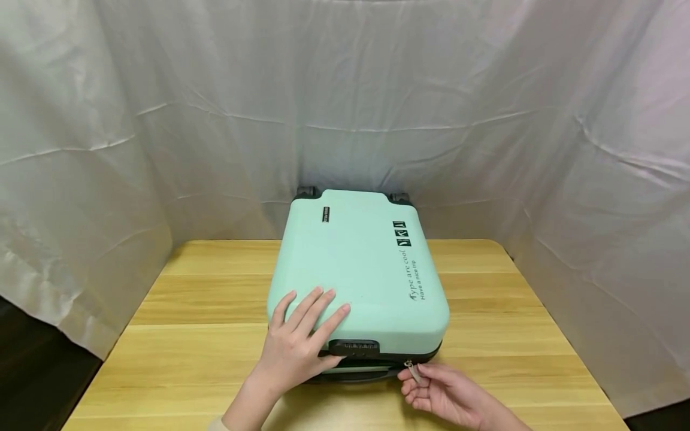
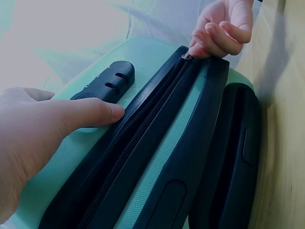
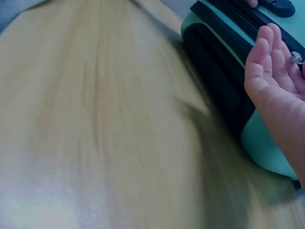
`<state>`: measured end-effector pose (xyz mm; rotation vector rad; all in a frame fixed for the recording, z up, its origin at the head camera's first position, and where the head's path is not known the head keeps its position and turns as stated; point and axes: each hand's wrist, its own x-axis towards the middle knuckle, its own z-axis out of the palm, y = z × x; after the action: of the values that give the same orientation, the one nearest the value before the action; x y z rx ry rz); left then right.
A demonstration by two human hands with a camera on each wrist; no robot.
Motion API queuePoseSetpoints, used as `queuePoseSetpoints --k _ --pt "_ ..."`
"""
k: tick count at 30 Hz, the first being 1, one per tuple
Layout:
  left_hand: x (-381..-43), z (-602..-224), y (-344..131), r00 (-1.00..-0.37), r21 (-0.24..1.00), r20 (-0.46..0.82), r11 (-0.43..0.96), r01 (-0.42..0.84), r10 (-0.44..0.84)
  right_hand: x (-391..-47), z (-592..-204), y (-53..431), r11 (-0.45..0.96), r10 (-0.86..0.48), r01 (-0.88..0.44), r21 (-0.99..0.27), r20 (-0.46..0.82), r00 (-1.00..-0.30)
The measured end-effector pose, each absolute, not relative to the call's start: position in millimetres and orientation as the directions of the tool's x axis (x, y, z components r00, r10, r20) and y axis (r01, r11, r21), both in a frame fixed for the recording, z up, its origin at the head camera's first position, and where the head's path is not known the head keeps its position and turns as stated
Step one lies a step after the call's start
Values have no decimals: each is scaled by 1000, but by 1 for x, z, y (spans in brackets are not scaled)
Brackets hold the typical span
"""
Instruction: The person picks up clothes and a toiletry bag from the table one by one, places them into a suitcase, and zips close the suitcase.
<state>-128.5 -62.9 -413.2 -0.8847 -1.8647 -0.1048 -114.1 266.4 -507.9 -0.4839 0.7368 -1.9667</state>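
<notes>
A mint-green suitcase (image 1: 356, 263) lies flat on the wooden table, wheels at the far end. My left hand (image 1: 299, 338) rests on its near left corner, fingers spread over the shell and thumb at the front edge beside the black combination lock (image 1: 354, 348). With thumb and fingers my right hand (image 1: 444, 392) pinches the zipper pull (image 1: 415, 372) at the near right corner. In the left wrist view the zipper (image 2: 138, 138) is parted between the left thumb and the metal slider (image 2: 187, 57). Below the zipper sits a black carry handle (image 1: 356, 376).
The wooden table (image 1: 199, 341) extends to both sides of the suitcase. Pale grey curtains (image 1: 377, 90) hang behind and at both sides. Two black wheels (image 1: 307, 192) stick out at the suitcase's far end, close to the back curtain.
</notes>
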Motion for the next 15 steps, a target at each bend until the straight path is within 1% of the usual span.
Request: queuePoseSetpoints --k 3,9,15 --pt "-128 -413 -63 -200 -311 828 726 614 524 -114 -508 265 -376 -874 656 -655 15 -486" --pt "-129 -412 -63 -194 -315 829 724 613 524 -113 -503 262 -363 -850 667 -651 -61 -523" --pt "-129 -411 -63 -192 -320 827 724 611 528 -112 -498 259 -349 -837 682 -643 -112 -535"
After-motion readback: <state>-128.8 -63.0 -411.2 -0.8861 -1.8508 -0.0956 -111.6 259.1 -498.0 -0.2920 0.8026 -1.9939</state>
